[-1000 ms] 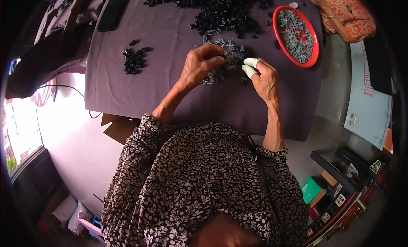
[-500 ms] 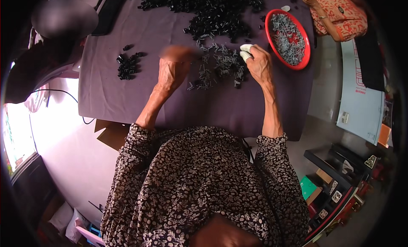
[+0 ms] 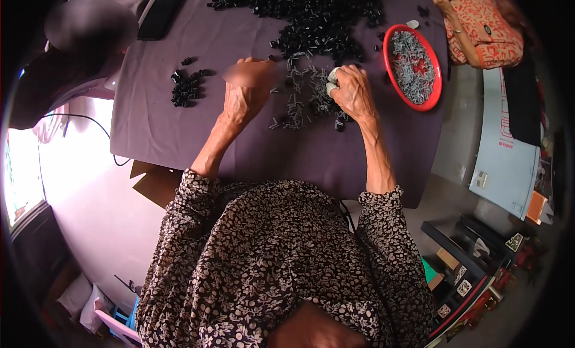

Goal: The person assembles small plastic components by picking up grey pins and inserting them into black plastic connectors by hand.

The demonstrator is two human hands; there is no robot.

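My left hand (image 3: 244, 93) is raised over the purple tablecloth, beside a scatter of small grey metal pins (image 3: 294, 111). A blur covers its fingers, so any grip there is hidden. At the right edge of those pins is my right hand (image 3: 354, 95), its fingers curled together in a pinch. White coverings wrap the tips of its thumb and forefinger; whatever is between them is hidden. Just below it lies a small black piece (image 3: 339, 126). Farther right, a red oval tray (image 3: 438, 84) holds many more grey pins, with some red showing among them.
Many small black pieces (image 3: 317, 30) are heaped at the table's far side. A smaller black cluster (image 3: 187, 89) lies left of my left hand. A dark flat object (image 3: 162, 14) rests at the far left. Another person in an orange patterned top (image 3: 485, 30) is at the far right.
My right hand has moved left, closer over the grey pins, its fingers more curled. My left hand stays about where it was. The whole view has shifted slightly.
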